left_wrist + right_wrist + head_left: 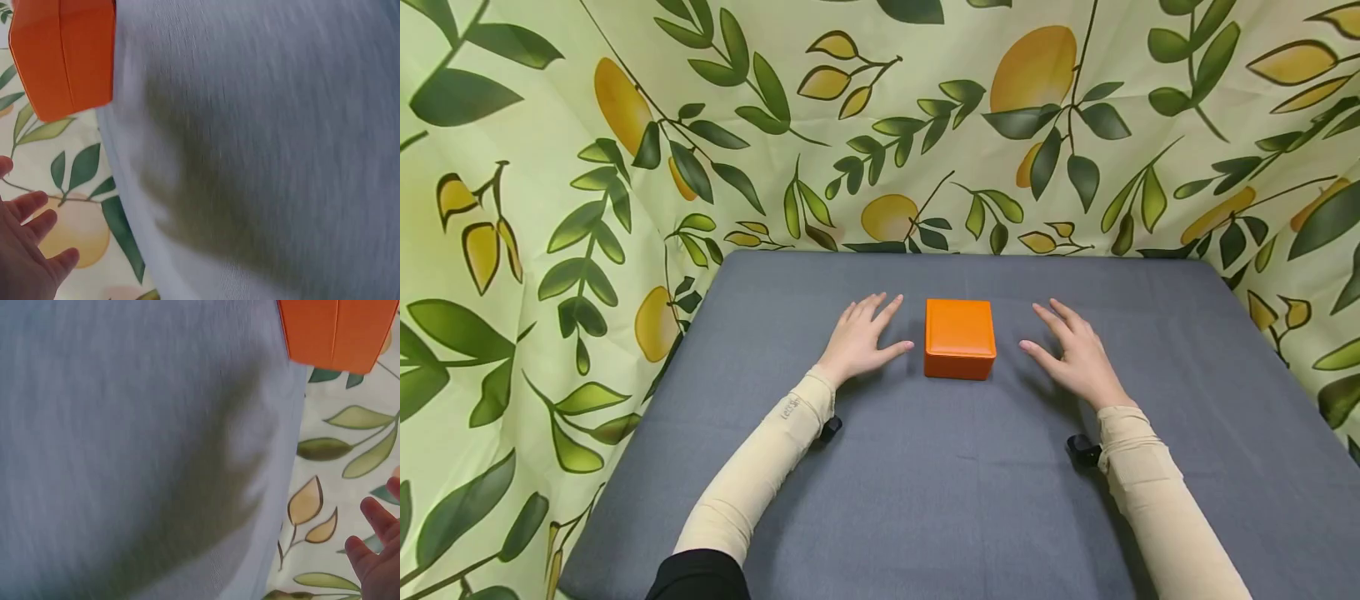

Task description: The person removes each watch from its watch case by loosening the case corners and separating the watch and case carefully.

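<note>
An orange box (959, 337) with a stitched, slightly padded lid sits closed on the grey cloth-covered table. To its left my left hand (863, 337) hovers with fingers spread, the thumb tip close to the box's side. My right hand (1071, 350) hovers farther off on the right, fingers also spread and holding nothing. In the left wrist view the box (65, 59) shows its side with a seam line, and the left hand (28, 250) is partly in frame. The right wrist view has the box (337, 334) at the top and part of the right hand (381, 550).
The grey table (910, 500) carries soft shadows of both hands. A cream curtain (850, 150) printed with leaves and yellow fruit hangs behind and along the sides. Small black wrist cameras, one of them a dark clip (1082, 451), sit under the sleeves.
</note>
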{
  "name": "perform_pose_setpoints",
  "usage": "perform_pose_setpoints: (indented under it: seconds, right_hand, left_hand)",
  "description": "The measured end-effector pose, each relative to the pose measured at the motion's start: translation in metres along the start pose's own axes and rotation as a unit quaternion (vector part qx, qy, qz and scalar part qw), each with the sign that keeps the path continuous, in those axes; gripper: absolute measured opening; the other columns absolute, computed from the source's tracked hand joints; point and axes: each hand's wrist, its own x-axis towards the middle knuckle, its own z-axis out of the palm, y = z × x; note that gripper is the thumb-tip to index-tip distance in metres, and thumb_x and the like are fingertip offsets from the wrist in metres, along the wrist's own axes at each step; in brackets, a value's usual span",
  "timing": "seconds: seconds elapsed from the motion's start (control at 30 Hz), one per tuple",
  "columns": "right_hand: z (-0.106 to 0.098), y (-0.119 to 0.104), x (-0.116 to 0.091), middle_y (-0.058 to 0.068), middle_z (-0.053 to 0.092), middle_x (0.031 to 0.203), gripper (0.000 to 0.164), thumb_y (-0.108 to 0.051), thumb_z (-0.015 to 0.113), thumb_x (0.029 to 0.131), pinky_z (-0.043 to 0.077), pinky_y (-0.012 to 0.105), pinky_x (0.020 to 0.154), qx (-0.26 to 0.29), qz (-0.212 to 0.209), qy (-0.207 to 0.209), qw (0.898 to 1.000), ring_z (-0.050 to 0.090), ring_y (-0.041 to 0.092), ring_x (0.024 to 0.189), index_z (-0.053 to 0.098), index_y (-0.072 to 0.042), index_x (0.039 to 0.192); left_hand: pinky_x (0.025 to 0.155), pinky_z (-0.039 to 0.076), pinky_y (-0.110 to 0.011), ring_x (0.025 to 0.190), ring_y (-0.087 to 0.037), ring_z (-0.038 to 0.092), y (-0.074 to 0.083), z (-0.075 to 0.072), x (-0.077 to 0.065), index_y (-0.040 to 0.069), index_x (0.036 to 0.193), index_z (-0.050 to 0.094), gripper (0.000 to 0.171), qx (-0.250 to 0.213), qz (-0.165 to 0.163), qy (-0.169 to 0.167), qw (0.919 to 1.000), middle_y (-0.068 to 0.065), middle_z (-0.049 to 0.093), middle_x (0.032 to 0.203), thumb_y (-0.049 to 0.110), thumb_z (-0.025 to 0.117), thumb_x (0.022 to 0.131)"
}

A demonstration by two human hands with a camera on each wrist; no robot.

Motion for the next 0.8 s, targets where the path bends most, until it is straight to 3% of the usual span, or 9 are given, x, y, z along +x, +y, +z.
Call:
perform_pose_setpoints:
  seconds: [0.23, 0.5, 0.8]
  right_hand:
    - [0.014, -0.008, 0.001, 0.011, 0.021, 0.145, 0.063, -0.042, 0.059, 0.079, 0.020, 0.061, 0.096, 0.060, -0.001, 0.005, 0.998, 0.023, 0.040, 0.128, 0.033, -0.026, 0.135]
    - [0.026, -0.022, 0.005, 0.010, 0.026, 0.142, 0.058, -0.034, 0.063, 0.079, 0.024, 0.057, 0.096, 0.103, -0.045, 0.021, 0.993, 0.023, 0.034, 0.127, 0.040, -0.024, 0.131]
    - [0.036, -0.032, 0.012, 0.006, 0.029, 0.141, 0.051, -0.031, 0.062, 0.080, 0.027, 0.055, 0.096, 0.134, -0.068, 0.018, 0.988, 0.024, 0.029, 0.127, 0.046, -0.022, 0.127]
  left_hand:
    - [0.106, 0.021, -0.047, 0.132, -0.024, 0.024, 0.013, 0.009, 0.003, 0.032, 0.140, 0.014, 0.076, -0.079, -0.014, -0.005, 0.9968, -0.006, 0.023, 0.145, 0.064, 0.044, 0.078]
    - [0.103, 0.026, -0.050, 0.132, -0.027, 0.024, 0.026, 0.017, 0.006, 0.029, 0.140, 0.017, 0.076, -0.122, -0.005, -0.011, 0.9925, -0.008, 0.020, 0.146, 0.063, 0.046, 0.078]
    - [0.102, 0.027, -0.051, 0.132, -0.029, 0.023, 0.039, 0.019, 0.013, 0.037, 0.138, 0.015, 0.071, -0.151, -0.012, -0.027, 0.9881, -0.004, 0.018, 0.146, 0.065, 0.042, 0.078]
